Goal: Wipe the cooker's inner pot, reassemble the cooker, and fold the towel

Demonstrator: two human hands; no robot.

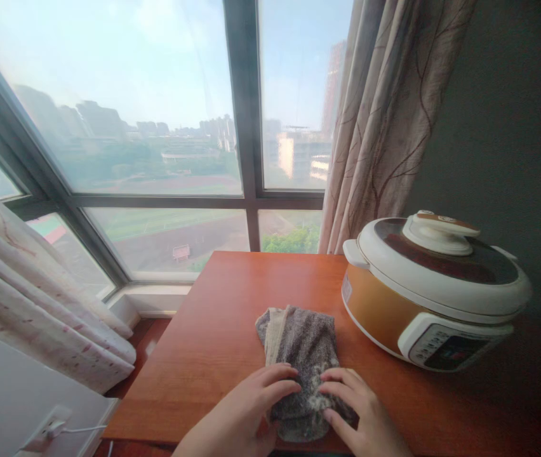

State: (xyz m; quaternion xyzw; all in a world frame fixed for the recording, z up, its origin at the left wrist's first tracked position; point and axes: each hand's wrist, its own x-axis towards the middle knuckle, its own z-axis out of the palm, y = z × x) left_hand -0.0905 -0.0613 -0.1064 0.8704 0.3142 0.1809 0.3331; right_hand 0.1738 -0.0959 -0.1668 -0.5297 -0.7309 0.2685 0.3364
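Observation:
A folded pair of grey speckled knit socks (306,343) lies on the brown wooden table in front of me. A cream ribbed band shows at their upper left, and a pale patterned patch lies between my hands. My left hand (256,406) rests on the left edge of the socks with its fingers curved and apart, the thumb low and partly hidden. From the other side, my right hand (359,406) touches the patterned part with spread fingertips. Neither hand is closed round the fabric.
A white and orange electric cooker (380,311) with a lid stands to the right on the table (194,355). Windows rise behind, with curtains (370,127) at both sides. A plugged-in white cord (80,430) runs at lower left, beyond the table's left edge.

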